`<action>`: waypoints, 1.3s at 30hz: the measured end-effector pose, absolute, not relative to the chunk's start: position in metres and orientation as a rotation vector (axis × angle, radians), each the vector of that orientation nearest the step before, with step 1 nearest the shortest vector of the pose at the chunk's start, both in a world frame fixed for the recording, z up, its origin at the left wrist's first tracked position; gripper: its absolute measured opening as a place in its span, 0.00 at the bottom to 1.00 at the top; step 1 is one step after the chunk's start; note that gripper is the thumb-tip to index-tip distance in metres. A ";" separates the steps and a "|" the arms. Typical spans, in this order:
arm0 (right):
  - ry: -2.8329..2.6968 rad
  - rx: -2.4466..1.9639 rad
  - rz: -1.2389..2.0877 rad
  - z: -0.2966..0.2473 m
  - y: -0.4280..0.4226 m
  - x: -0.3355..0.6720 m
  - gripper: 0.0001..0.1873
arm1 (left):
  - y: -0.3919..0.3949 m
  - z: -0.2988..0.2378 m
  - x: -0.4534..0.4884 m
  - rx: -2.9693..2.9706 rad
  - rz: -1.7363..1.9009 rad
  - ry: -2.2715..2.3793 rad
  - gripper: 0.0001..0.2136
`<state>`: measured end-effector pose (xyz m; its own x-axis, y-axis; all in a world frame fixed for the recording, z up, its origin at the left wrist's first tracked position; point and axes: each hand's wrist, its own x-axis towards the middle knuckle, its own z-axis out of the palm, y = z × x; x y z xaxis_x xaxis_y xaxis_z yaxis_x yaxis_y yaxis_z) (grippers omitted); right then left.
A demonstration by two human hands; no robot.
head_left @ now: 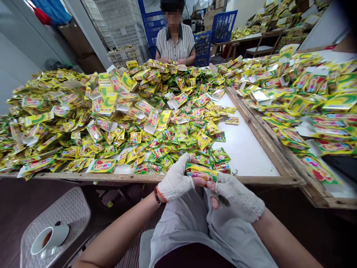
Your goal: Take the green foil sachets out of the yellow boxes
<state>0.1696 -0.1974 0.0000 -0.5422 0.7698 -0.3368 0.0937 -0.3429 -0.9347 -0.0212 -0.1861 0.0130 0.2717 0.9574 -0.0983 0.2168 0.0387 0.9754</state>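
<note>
Just over the table's front edge, my left hand (178, 178) is wrapped round a small yellow and green carton (201, 174), its thumb along the near side. My right hand (234, 193) pinches the carton's right end between thumb and fingers. Both hands wear white fingerless knit gloves. Whether the right hand also holds a packet is hidden. Right behind the hands lie many small green and yellow sachets (178, 139) in a loose heap. More printed cartons, some with white flaps up, are piled to the left, and one flat carton (103, 166) lies near the edge.
A wooden divider (253, 130) splits the white table (247, 156), with more cartons (323, 119) piled on its right. Across the table sits a person (175, 42) with both hands at the heap. At lower left, a stool (72, 208) carries a white cup (50, 239) of dark liquid.
</note>
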 end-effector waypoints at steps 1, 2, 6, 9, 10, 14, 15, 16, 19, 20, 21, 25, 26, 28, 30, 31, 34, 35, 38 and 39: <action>-1.415 -1.163 1.924 0.001 -0.197 0.171 0.21 | -0.186 0.013 -0.020 1.414 0.849 1.179 0.25; -1.385 -1.196 1.900 0.003 -0.197 0.172 0.21 | -0.185 0.013 -0.019 1.397 0.867 1.189 0.24; -1.191 -1.164 1.840 0.003 -0.198 0.177 0.19 | -0.185 0.012 -0.016 1.361 0.917 1.224 0.24; -1.166 -1.098 1.847 0.000 -0.201 0.178 0.16 | -0.185 0.011 -0.019 1.431 0.899 1.236 0.24; -1.190 -1.107 1.841 -0.001 -0.202 0.178 0.16 | -0.185 0.011 -0.020 1.460 0.897 1.236 0.24; -1.292 -1.145 1.832 -0.002 -0.203 0.174 0.21 | -0.186 0.011 -0.023 1.470 0.874 1.210 0.23; -1.299 -1.144 1.849 -0.001 -0.202 0.172 0.22 | -0.186 0.011 -0.023 1.452 0.861 1.198 0.24; -1.301 -1.138 1.870 -0.001 -0.202 0.171 0.22 | -0.186 0.012 -0.023 1.433 0.847 1.184 0.24; -1.327 -1.115 1.929 0.002 -0.201 0.171 0.24 | -0.186 0.012 -0.021 1.393 0.844 1.167 0.25; -1.329 -1.117 1.935 0.003 -0.201 0.172 0.24 | -0.186 0.011 -0.021 1.381 0.860 1.179 0.24; -1.313 -1.131 1.926 0.004 -0.201 0.175 0.24 | -0.185 0.011 -0.020 1.360 0.885 1.190 0.23; -1.143 -1.313 1.654 0.004 -0.200 0.190 0.22 | -0.181 0.006 -0.023 1.196 0.991 1.192 0.21; -1.135 -1.353 1.554 0.003 -0.198 0.193 0.21 | -0.180 0.005 -0.024 1.148 1.007 1.182 0.22; -1.212 -1.416 1.379 0.003 -0.195 0.196 0.19 | -0.178 0.004 -0.024 1.061 1.030 1.152 0.22; -1.343 -1.446 1.278 0.003 -0.191 0.194 0.19 | -0.177 0.006 -0.023 0.989 1.037 1.109 0.23; -1.402 -1.450 1.272 0.003 -0.188 0.191 0.21 | -0.178 0.007 -0.021 0.967 1.034 1.091 0.23; -1.562 -1.412 1.424 0.002 -0.183 0.183 0.21 | -0.182 0.010 -0.019 0.996 0.978 1.053 0.22; -1.621 -1.390 1.497 0.002 -0.182 0.182 0.19 | -0.184 0.011 -0.019 1.042 0.950 1.046 0.21; -1.796 -1.413 1.500 0.008 -0.177 0.191 0.15 | -0.184 0.016 -0.023 1.268 0.927 1.076 0.22; -1.837 -1.458 1.354 0.014 -0.175 0.198 0.16 | -0.182 0.018 -0.026 1.353 0.955 1.107 0.24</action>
